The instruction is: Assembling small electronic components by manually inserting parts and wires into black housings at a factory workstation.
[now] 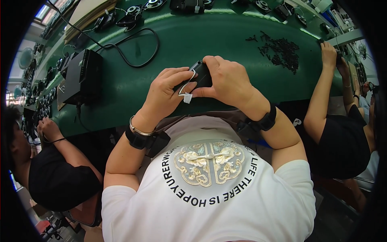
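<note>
Both my hands hold a small black speaker box tilted above the near part of the green table. My left hand grips its left side, with the fingers bent over the top. On the other side, my right hand has its fingers curled on the upper end and its thumb along the lower edge. A thin white lead runs over the box beside my left fingers. It ends in a white plug hanging below. My fingers hide much of the box.
Short black pieces lie heaped at the back right. To the left stands a black power unit with a looped black cable. Speakers line the far edge. Co-workers' hands show at left and right.
</note>
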The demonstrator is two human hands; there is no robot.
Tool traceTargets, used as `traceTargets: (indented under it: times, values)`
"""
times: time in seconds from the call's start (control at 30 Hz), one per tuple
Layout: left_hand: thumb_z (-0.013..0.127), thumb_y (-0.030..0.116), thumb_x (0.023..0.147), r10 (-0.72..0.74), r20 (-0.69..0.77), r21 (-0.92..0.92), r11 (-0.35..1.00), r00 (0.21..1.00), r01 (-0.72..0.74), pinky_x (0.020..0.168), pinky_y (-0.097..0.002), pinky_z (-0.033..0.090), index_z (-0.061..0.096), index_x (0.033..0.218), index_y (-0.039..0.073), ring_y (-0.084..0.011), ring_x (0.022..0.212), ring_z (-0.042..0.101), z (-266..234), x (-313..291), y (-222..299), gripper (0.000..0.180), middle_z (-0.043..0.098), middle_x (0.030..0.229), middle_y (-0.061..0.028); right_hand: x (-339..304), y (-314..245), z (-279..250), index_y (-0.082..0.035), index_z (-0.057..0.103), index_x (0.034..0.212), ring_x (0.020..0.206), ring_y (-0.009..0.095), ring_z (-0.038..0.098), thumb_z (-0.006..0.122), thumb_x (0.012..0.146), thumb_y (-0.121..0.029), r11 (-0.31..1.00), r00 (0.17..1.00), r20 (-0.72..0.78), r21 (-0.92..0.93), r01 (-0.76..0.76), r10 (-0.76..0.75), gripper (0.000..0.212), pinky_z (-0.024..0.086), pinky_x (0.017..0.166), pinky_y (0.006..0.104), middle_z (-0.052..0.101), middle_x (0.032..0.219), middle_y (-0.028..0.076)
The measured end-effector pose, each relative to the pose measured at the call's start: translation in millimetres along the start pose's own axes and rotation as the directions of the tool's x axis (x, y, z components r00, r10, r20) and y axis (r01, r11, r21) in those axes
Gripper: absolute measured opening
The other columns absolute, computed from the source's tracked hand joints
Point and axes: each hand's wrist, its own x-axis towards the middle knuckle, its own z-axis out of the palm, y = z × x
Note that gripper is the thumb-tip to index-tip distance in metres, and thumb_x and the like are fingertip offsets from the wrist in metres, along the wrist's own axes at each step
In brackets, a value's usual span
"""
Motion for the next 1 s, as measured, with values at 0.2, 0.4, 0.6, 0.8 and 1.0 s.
traceTargets:
  times: [0.2, 0.4, 0.6, 0.8, 1.0]
  values:
    - [0.083, 0.02, 0.069, 0.182, -0.017, 0.387, 0.908, 0.983, -0.161, 0.087, -0.0402, 0.048, 0.07, 0.114, 0.013, -0.0301, 0.104, 0.059, 13, 6, 12, 0.047, 0.065, 0.109, -0.0122, -9, 23, -8, -0.002, 0.051, 0.125, 0.068, 0.028, 0.064, 0.08, 0.073, -0.048, 0.97, 0.999, -0.018, 0.242, -0.022, 0.027, 0.075, 0.052, 0.062, 0.0319, 0.064, 0.078, 0.012]
    - [0.086, 0.018, 0.062, 0.216, -0.024, 0.452, 0.873, 0.976, -0.182, 0.088, -0.0438, 0.048, 0.069, 0.118, 0.014, -0.0328, 0.11, 0.056, 21, 7, 17, 0.058, 0.06, 0.118, -0.016, 3, 136, -44, -0.003, 0.062, 0.116, 0.069, 0.025, 0.063, 0.075, 0.082, -0.021, 0.972, 0.947, -0.265, 0.195, -0.132, 0.181, 0.04, 0.052, 0.064, 0.0314, 0.065, 0.081, 0.011]
    - [0.085, 0.013, 0.061, 0.179, -0.012, 0.352, 0.922, 0.984, -0.164, 0.09, -0.0449, 0.048, 0.068, 0.119, 0.015, -0.0362, 0.109, 0.055, 13, 8, 13, 0.061, 0.059, 0.119, -0.0184, 31, 171, -36, -0.005, 0.067, 0.101, 0.076, 0.027, 0.063, 0.067, 0.084, -0.01, 0.994, 0.987, -0.149, -0.105, 0.042, -0.057, 0.018, 0.051, 0.07, 0.0352, 0.064, 0.088, 0.01]
    - [0.085, 0.012, 0.062, 0.153, 0.014, 0.299, 0.942, 0.988, -0.15, 0.09, -0.0445, 0.048, 0.068, 0.119, 0.015, -0.0371, 0.107, 0.056, 6, 5, 9, 0.059, 0.058, 0.12, -0.019, 33, 154, -32, -0.003, 0.065, 0.099, 0.076, 0.028, 0.062, 0.064, 0.087, -0.008, 0.993, 0.994, -0.096, -0.107, 0.046, -0.057, 0.013, 0.051, 0.07, 0.0331, 0.064, 0.088, 0.011]
    - [0.084, 0.011, 0.062, 0.185, 0.004, 0.295, 0.939, 0.983, -0.178, 0.091, -0.0443, 0.048, 0.067, 0.119, 0.015, -0.0372, 0.105, 0.056, 0, 0, 3, 0.059, 0.058, 0.12, -0.02, 20, 48, -27, -0.001, 0.063, 0.099, 0.076, 0.014, 0.061, 0.062, 0.092, -0.006, 0.525, 0.956, 0.245, 0.798, -0.294, 0.164, 0.009, 0.05, 0.071, 0.0257, 0.065, 0.088, 0.004]
